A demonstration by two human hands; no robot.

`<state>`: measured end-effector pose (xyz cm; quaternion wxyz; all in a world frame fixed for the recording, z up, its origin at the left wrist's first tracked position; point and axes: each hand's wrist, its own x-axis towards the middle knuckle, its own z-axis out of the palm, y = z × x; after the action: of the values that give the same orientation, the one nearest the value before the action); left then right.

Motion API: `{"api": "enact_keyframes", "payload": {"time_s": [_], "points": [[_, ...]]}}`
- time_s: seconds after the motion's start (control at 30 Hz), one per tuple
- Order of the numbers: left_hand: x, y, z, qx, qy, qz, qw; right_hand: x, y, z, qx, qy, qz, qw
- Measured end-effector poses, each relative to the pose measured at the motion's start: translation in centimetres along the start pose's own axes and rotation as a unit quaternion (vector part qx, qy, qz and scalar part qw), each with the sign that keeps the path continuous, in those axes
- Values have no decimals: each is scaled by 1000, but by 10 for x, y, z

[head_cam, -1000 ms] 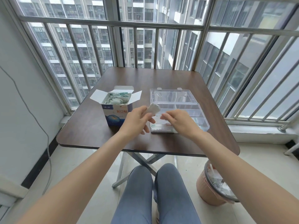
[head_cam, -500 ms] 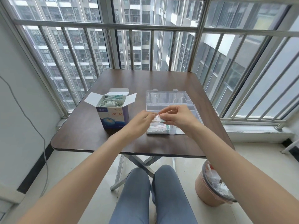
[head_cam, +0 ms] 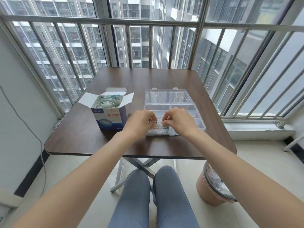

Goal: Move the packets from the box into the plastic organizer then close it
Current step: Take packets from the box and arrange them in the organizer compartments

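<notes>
Both hands, left hand [head_cam: 139,122] and right hand [head_cam: 178,121], pinch one small white printed packet [head_cam: 157,123] between them, over the clear plastic organizer [head_cam: 199,122] underneath. If it's crooked it could snag a divider, or bulge and block the lid later.

On the tabletop [head_cam: 164,79] the bandage box [head_cam: 109,118] stands left of centre with packets [head_cam: 107,102] inside it. The plastic organizer [head_cam: 199,123] lies just to its right, its lid [head_cam: 166,96] laid back toward the far edge. Over the organizer's near compartments, the left hand [head_cam: 139,122] and right hand [head_cam: 178,121] hold one packet [head_cam: 157,123] between them. A waste bin [head_cam: 212,188] stands on the floor below the near right corner.
</notes>
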<state>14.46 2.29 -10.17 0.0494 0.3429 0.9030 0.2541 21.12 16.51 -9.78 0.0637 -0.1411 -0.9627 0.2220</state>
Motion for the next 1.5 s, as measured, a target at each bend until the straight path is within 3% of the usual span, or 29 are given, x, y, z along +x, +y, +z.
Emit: {"api": "enact_keyframes", "payload": {"time_s": [0.17, 0.37, 0.67, 0.8, 1.07, 1.3, 1.5], "points": [[5, 1, -7, 152, -44, 45, 986, 0, -3, 1, -129, -6, -32, 991], [12, 1, -7, 257, -62, 42, 963, 2, -2, 5, -172, -13, -31, 984], [18, 3, -2, 234, -80, 29, 969, 1, -2, 1, -120, -23, -3, 992], [18, 3, -3, 230, -73, 31, 970, 0, -3, -2, -111, 3, 12, 994], [13, 1, -4, 224, -46, 36, 973, -1, -15, -4, -114, -23, 54, 992], [-10, 5, -17, 144, -27, 43, 988, -9, -20, -9, -98, -2, 64, 993], [-39, -5, -49, 35, 154, 77, 984, -10, -51, -16, 49, 102, -57, 992]]}}
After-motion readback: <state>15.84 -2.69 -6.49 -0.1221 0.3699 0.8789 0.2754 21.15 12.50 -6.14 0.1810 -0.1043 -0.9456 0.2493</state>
